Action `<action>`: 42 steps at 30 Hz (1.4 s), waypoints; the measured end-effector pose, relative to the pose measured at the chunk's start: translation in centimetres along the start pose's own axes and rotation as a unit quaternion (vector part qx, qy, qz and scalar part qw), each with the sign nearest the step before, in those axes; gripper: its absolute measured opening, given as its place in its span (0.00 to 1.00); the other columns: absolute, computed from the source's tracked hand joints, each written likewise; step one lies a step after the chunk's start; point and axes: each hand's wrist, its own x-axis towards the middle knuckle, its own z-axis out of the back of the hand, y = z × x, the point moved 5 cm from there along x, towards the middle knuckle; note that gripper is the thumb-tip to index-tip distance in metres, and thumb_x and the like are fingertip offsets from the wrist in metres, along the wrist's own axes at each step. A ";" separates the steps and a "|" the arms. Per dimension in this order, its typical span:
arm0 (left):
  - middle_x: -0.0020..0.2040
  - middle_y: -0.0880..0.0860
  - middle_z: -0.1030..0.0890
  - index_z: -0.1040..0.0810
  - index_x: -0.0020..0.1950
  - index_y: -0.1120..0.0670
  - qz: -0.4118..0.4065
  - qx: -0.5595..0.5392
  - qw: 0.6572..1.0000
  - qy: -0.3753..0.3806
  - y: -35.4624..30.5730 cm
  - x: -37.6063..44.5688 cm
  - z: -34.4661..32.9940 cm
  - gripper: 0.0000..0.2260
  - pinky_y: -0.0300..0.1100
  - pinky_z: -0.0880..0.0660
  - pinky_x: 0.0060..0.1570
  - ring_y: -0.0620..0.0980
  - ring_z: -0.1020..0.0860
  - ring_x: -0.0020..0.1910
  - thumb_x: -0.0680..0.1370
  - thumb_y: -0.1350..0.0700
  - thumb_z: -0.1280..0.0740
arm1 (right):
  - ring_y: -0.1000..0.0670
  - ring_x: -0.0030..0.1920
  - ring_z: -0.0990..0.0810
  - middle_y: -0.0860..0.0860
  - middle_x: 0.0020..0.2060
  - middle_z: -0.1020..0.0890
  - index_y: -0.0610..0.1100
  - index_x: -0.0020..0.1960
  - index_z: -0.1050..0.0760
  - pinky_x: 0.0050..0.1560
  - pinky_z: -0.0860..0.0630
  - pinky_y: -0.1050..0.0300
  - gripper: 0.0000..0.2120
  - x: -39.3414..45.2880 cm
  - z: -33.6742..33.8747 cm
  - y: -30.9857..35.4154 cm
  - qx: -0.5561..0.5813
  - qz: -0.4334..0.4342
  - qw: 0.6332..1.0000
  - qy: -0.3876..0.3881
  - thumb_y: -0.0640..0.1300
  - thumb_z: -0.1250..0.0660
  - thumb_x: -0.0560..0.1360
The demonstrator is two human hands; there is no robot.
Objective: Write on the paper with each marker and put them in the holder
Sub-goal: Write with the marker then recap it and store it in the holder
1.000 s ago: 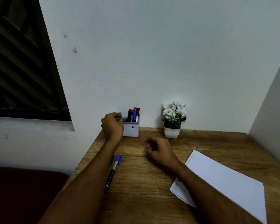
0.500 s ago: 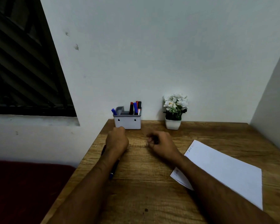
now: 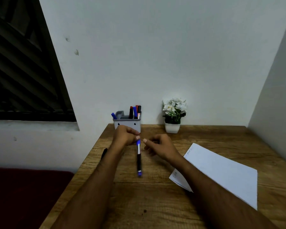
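Note:
My left hand (image 3: pixel 125 135) pinches the blue cap end of a blue and black marker (image 3: pixel 139 160), which hangs down above the wooden desk (image 3: pixel 155 204). My right hand (image 3: pixel 158 146) hovers just right of the cap with loosely curled fingers and holds nothing. A grey holder (image 3: pixel 128 123) stands at the back of the desk against the wall and contains several markers, red, blue and black. White paper (image 3: pixel 221 171) lies to the right under my right forearm. A black marker (image 3: pixel 104 152) lies at the desk's left edge, partly hidden by my left arm.
A small white pot with white flowers (image 3: pixel 172 116) stands right of the holder. Walls close off the back and the right side. A dark red surface (image 3: pixel 26 195) lies below the desk's left edge.
My left hand came back from the holder, took the blue marker off the desk and lifted it toward the middle. My right hand's fingers loosened beside the cap.

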 end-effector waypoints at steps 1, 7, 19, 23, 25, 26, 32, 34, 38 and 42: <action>0.47 0.57 0.16 0.16 0.49 0.61 0.009 -0.085 0.996 -0.003 -0.4 -0.5 -0.2 0.08 0.38 0.18 0.42 0.48 0.18 0.44 0.72 0.70 0.27 | 0.44 0.38 0.12 0.44 0.39 0.12 0.39 0.47 0.16 0.42 0.14 0.45 0.12 -0.1 -0.2 0.1 0.009 -0.010 1.000 0.009 0.49 0.28 0.80; 0.46 0.59 0.18 0.18 0.49 0.63 0.126 -0.348 0.929 -0.024 -0.9 -2.2 -3.1 0.08 0.42 0.19 0.38 0.50 0.19 0.42 0.76 0.72 0.34 | 0.51 0.33 0.15 0.45 0.34 0.13 0.42 0.46 0.16 0.42 0.17 0.49 0.06 -0.3 0.5 -0.4 -0.031 -0.022 0.999 -0.025 0.45 0.27 0.78; 0.43 0.54 0.20 0.24 0.60 0.61 0.217 -0.540 0.811 -0.054 1.2 -0.7 -4.6 0.09 0.43 0.21 0.44 0.48 0.21 0.39 0.81 0.63 0.38 | 0.52 0.25 0.27 0.45 0.29 0.21 0.35 0.44 0.19 0.26 0.32 0.60 0.14 -2.0 3.9 -1.7 0.043 -0.181 0.982 0.043 0.43 0.35 0.83; 0.46 0.55 0.15 0.19 0.54 0.57 0.165 -0.399 0.895 -0.115 1.5 1.0 -2.4 0.08 0.46 0.18 0.48 0.50 0.15 0.44 0.76 0.58 0.29 | 0.52 0.24 0.29 0.45 0.28 0.23 0.36 0.41 0.20 0.26 0.35 0.60 0.15 -2.6 6.3 -3.3 0.096 -0.198 0.975 -0.017 0.41 0.37 0.84; 0.44 0.55 0.15 0.19 0.50 0.56 0.136 -0.291 0.944 -0.077 0.8 0.4 -4.2 0.08 0.47 0.18 0.46 0.52 0.16 0.42 0.73 0.55 0.26 | 0.52 0.24 0.29 0.46 0.28 0.23 0.36 0.42 0.19 0.26 0.34 0.60 0.16 -2.4 6.3 -3.4 0.106 -0.189 0.976 -0.027 0.43 0.37 0.84; 0.43 0.56 0.16 0.19 0.49 0.55 0.120 -0.238 0.961 -0.068 0.8 0.0 -4.9 0.08 0.48 0.18 0.44 0.52 0.17 0.39 0.73 0.54 0.25 | 0.52 0.24 0.28 0.46 0.28 0.22 0.35 0.44 0.19 0.26 0.34 0.60 0.16 -2.4 6.0 -3.3 0.103 -0.184 0.977 -0.024 0.43 0.37 0.84; 0.41 0.52 0.15 0.16 0.46 0.53 0.041 0.010 0.998 -0.042 1.4 -0.1 -8.2 0.13 0.41 0.21 0.40 0.47 0.18 0.37 0.66 0.55 0.19 | 0.53 0.26 0.25 0.45 0.31 0.18 0.32 0.48 0.16 0.26 0.30 0.61 0.17 -2.4 6.3 -3.0 0.097 -0.142 0.984 -0.045 0.48 0.32 0.82; 0.43 0.49 0.15 0.15 0.45 0.51 0.014 0.080 0.996 -0.044 1.2 0.0 -8.4 0.13 0.39 0.25 0.43 0.46 0.19 0.42 0.64 0.53 0.18 | 0.52 0.25 0.24 0.42 0.33 0.17 0.31 0.48 0.17 0.25 0.29 0.61 0.16 -2.4 6.7 -3.2 0.120 -0.141 0.981 -0.058 0.45 0.31 0.81; 0.42 0.48 0.15 0.15 0.44 0.52 -0.025 0.129 0.990 -0.051 0.8 0.1 -8.5 0.12 0.37 0.28 0.43 0.43 0.21 0.41 0.64 0.52 0.18 | 0.48 0.28 0.20 0.34 0.40 0.14 0.32 0.48 0.17 0.28 0.25 0.59 0.10 -2.6 7.4 -3.1 0.150 -0.121 0.978 -0.085 0.40 0.27 0.78; 0.42 0.48 0.15 0.15 0.44 0.52 -0.045 0.140 0.987 -0.072 1.2 -0.2 -8.2 0.12 0.39 0.24 0.42 0.44 0.20 0.42 0.66 0.50 0.19 | 0.46 0.27 0.19 0.37 0.39 0.15 0.39 0.58 0.20 0.28 0.23 0.59 0.11 -3.2 8.2 -2.5 0.228 -0.101 0.963 -0.107 0.34 0.26 0.76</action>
